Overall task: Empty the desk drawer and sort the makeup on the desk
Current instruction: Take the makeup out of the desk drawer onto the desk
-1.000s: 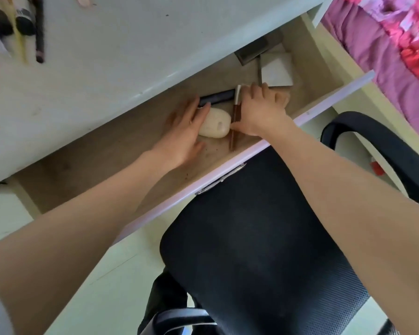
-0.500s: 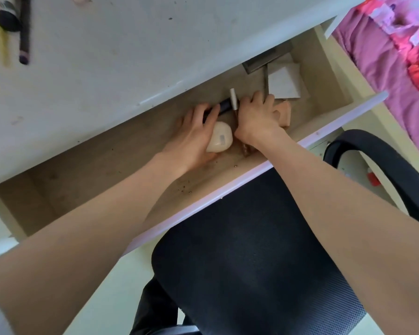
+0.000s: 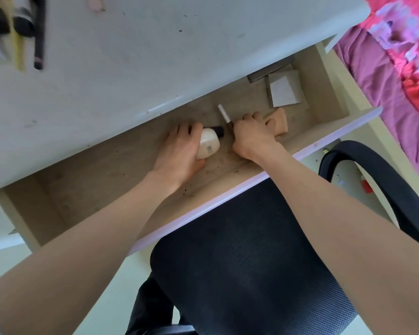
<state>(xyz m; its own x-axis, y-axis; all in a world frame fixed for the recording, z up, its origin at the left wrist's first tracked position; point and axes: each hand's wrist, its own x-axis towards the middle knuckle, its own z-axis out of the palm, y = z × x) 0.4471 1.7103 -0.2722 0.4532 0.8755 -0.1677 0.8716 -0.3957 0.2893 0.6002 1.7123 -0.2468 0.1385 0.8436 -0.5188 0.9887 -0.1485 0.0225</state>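
The open wooden drawer (image 3: 102,180) hangs under the white desk top (image 3: 155,56). Inside it, my left hand (image 3: 179,151) grips a cream oval case (image 3: 208,147) together with a dark tube (image 3: 217,130) whose end sticks out past the fingers. My right hand (image 3: 249,135) is curled round a thin brown pencil with a white cap (image 3: 224,113) and also grips a peach sponge (image 3: 279,123). Two flat boxes stay in the drawer's back right corner, one white (image 3: 284,89), one grey (image 3: 269,70).
Several makeup items, among them a dark pencil (image 3: 39,32), a yellow stick (image 3: 18,44) and dark-capped tubes (image 3: 22,22), lie at the desk's far left. A black mesh chair (image 3: 247,262) stands under the drawer, its armrest (image 3: 382,184) at right. A pink bedspread (image 3: 397,68) lies beyond.
My left hand has closed round the cream case and the dark tube. My right hand has gathered the white-capped pencil and the peach sponge, and the pencil now points up-left.
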